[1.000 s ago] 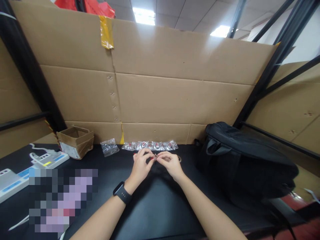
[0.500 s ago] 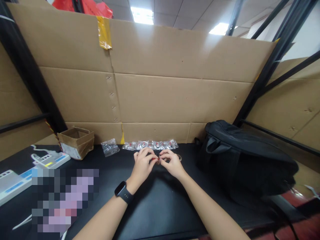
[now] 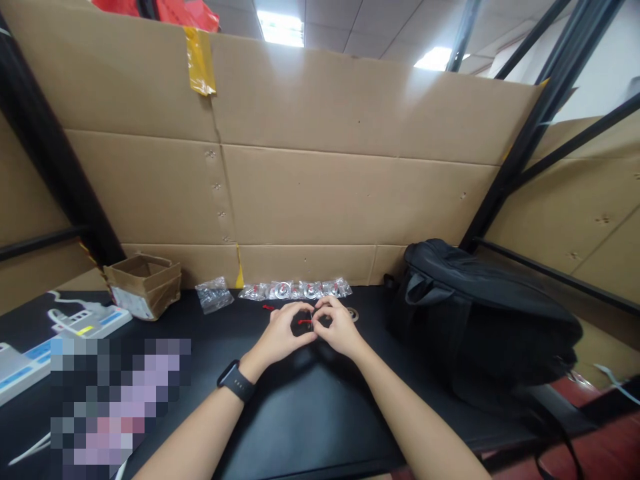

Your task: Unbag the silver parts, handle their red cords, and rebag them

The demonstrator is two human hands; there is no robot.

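Note:
My left hand (image 3: 285, 331) and my right hand (image 3: 339, 328) meet over the black table. Their thumbs and fingers curve round a small thin item (image 3: 312, 321), seen almost edge-on, whose kind I cannot make out. A red cord (image 3: 305, 322) shows in the gap inside the left hand's curved fingers. The right fingers are bent close against the item and partly hide it. Another short red cord (image 3: 269, 307) lies on the table just beyond my left hand. Behind the hands is a row of clear plastic packets (image 3: 283, 290) with shiny round pieces and red bits inside.
A tape roll (image 3: 354, 314) lies beside my right hand. At the left are a crumpled clear bag (image 3: 214, 295), an open cardboard box (image 3: 145, 287) and a power strip (image 3: 107, 325). A black backpack (image 3: 480, 320) stands at the right. A cardboard wall (image 3: 310, 200) closes the back.
My left hand's thumb and fingers have spread from a tight pinch into a wide curve. The red cord between the hands shows more, and the cord on the table has come into view.

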